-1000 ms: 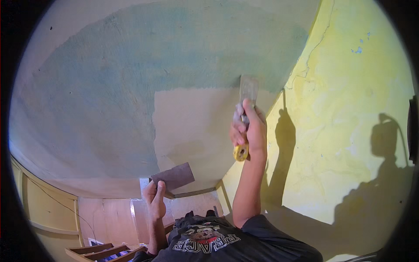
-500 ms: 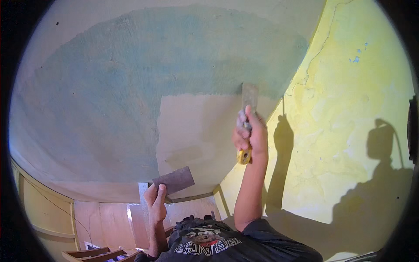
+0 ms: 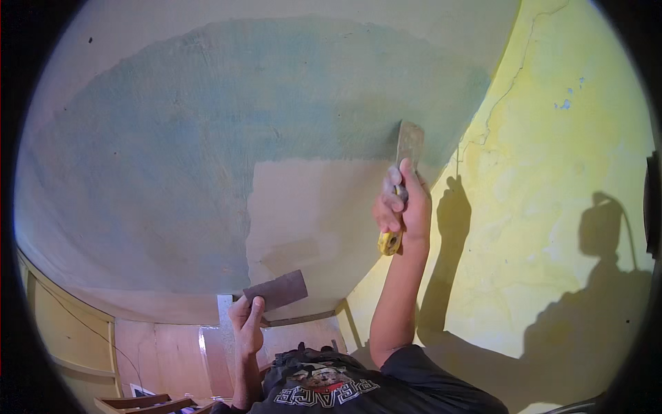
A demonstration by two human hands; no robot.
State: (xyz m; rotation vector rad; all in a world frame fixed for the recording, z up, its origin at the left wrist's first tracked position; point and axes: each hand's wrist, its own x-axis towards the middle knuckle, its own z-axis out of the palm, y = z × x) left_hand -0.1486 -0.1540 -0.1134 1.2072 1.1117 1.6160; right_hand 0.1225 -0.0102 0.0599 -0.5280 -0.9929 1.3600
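My right hand (image 3: 405, 203) is raised and closed round the yellow handle (image 3: 390, 241) of a putty knife. The knife's wide, stained metal blade (image 3: 411, 138) points up against the blue-green coated area (image 3: 310, 90) of the pale surface, near its lower right border. Lower and to the left, my left hand (image 3: 248, 324) grips a flat, dark grey-brown rectangular plate (image 3: 279, 290) by one end, thumb on its face. Whether any filler lies on the plate cannot be made out. Between the hands shows a pale uncoated patch (image 3: 314, 207) with a straight upper edge.
On the right a yellow wall (image 3: 545, 138), cracked and chipped, meets the pale surface along a slanting edge. My shadow (image 3: 586, 297) falls on it. Slatted brown wood (image 3: 148, 402) stands at the bottom left, near pinkish panels (image 3: 169, 355) and a thin hanging wire (image 3: 121, 348).
My right hand has moved the putty knife a little to the right and up, toward the yellow wall. The blade is more tilted. My left hand and the plate have hardly moved.
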